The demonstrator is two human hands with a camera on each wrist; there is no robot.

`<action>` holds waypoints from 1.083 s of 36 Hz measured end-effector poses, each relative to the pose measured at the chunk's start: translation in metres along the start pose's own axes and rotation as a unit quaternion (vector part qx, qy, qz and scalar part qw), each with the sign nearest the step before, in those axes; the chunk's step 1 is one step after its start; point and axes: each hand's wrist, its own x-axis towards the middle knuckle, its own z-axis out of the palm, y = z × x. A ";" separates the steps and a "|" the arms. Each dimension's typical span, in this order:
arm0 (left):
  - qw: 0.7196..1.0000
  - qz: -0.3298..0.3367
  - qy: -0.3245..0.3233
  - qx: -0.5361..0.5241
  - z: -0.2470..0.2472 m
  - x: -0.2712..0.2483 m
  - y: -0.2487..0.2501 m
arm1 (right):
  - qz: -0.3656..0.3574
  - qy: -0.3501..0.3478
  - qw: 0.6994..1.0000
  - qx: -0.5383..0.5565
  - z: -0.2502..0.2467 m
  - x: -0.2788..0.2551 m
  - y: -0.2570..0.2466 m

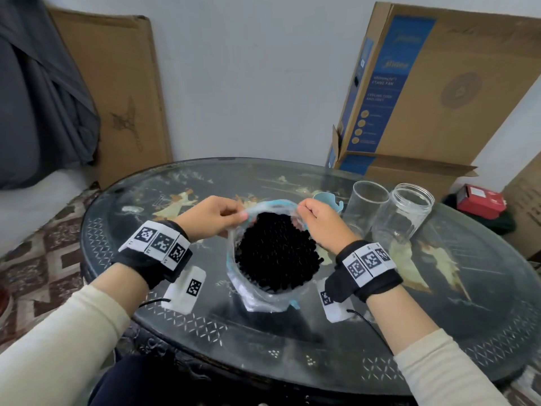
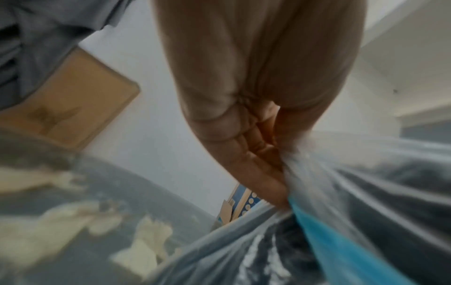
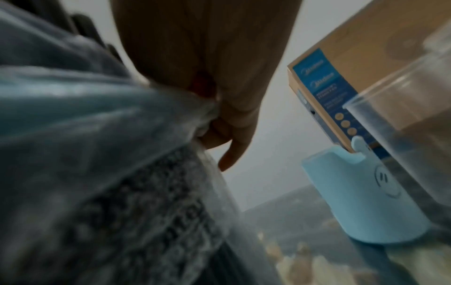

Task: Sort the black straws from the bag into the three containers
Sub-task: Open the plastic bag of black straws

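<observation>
A clear plastic bag (image 1: 265, 297) with a blue strip at its mouth stands near the middle of the glass-topped worktop (image 1: 205, 326), packed with black straws (image 1: 276, 253) whose ends face up. The left hand (image 1: 209, 218) pinches the bag's far-left rim, grip narrow, thumb and fingers closed on the film; the right hand (image 1: 322, 224) pinches the far-right rim the same way, both wrists angled inward. Farther right stand a blue cup (image 1: 328, 200), a clear glass (image 1: 366, 203) and a clear jar (image 1: 405, 215), the two clear ones holding nothing; the cup's inside is hidden. The right wrist view alone shows a smiling face on the cup; the left wrist view shows film bunched between the fingers (image 2: 256, 154).
</observation>
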 end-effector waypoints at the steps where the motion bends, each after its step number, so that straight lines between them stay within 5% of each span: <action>1: 1.000 -0.012 -0.015 -0.010 0.000 -0.001 -0.001 | 0.005 -0.007 1.000 0.004 0.003 -0.001 0.001; 8: 0.993 -0.035 -0.025 -0.107 0.007 -0.006 0.000 | -0.016 -0.071 0.992 0.100 0.003 -0.015 -0.002; 19: 0.993 -0.010 0.005 -0.114 0.009 -0.005 -0.005 | -0.051 -0.079 0.994 0.047 -0.005 -0.006 -0.010; 24: 0.994 0.005 -0.006 -0.111 0.008 -0.006 -0.012 | -0.072 -0.134 0.988 0.034 -0.004 0.006 -0.009; 39: 0.988 -0.007 -0.041 -0.149 0.014 -0.008 -0.020 | 0.013 -0.167 0.986 -0.005 0.011 0.019 0.001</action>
